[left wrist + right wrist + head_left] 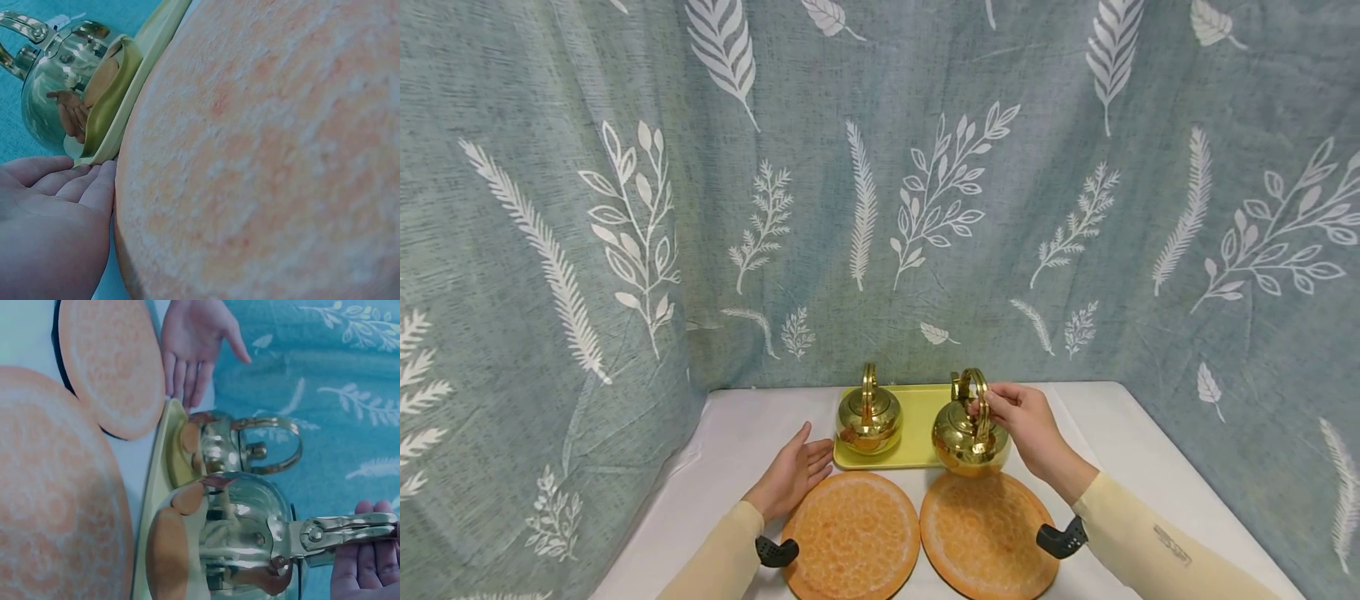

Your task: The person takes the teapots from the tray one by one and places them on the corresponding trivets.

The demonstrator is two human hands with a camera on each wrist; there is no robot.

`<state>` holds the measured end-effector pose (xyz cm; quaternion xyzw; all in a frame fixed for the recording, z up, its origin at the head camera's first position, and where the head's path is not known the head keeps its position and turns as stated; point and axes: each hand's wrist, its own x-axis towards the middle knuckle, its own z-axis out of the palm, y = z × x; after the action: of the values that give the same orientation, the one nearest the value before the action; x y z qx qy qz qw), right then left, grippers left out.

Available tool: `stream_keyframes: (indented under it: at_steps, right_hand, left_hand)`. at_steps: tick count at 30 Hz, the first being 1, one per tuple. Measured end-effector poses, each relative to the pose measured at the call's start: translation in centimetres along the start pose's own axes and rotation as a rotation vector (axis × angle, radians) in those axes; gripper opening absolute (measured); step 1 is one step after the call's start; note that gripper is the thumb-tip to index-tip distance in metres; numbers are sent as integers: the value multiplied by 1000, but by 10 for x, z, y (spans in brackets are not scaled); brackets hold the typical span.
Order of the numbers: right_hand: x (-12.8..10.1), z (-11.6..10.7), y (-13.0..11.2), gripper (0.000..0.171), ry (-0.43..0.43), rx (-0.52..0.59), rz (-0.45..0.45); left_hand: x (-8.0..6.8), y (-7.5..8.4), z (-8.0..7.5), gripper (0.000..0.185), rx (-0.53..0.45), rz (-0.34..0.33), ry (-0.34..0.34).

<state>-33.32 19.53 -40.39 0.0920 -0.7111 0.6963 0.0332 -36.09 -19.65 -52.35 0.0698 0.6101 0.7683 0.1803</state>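
Two shiny golden kettles stand on a yellow tray [917,402] at the back of the table. My right hand [1009,410] grips the upright handle [342,532] of the right kettle [967,439], which sits at the tray's front right edge, by the right mat; whether it is lifted I cannot tell. The left kettle [868,414] stands alone on the tray. My left hand [796,472] lies flat and open on the white table, fingertips [94,181] touching the tray's corner [119,100] and the left orange mat [262,156].
Two round orange mats [852,533] [987,533] lie side by side in front of the tray. A teal leaf-print curtain [880,183] hangs close behind and at both sides. Bare white tabletop [1120,433] shows right of the tray.
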Motion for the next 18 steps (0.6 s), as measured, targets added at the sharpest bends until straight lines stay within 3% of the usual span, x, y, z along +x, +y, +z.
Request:
stream_keyframes:
  at_steps: [18]
  right_hand:
    - [-30,-7,-3,29,-1,-1,25]
  left_hand:
    - [-2,2,1,106,-6,4,-28]
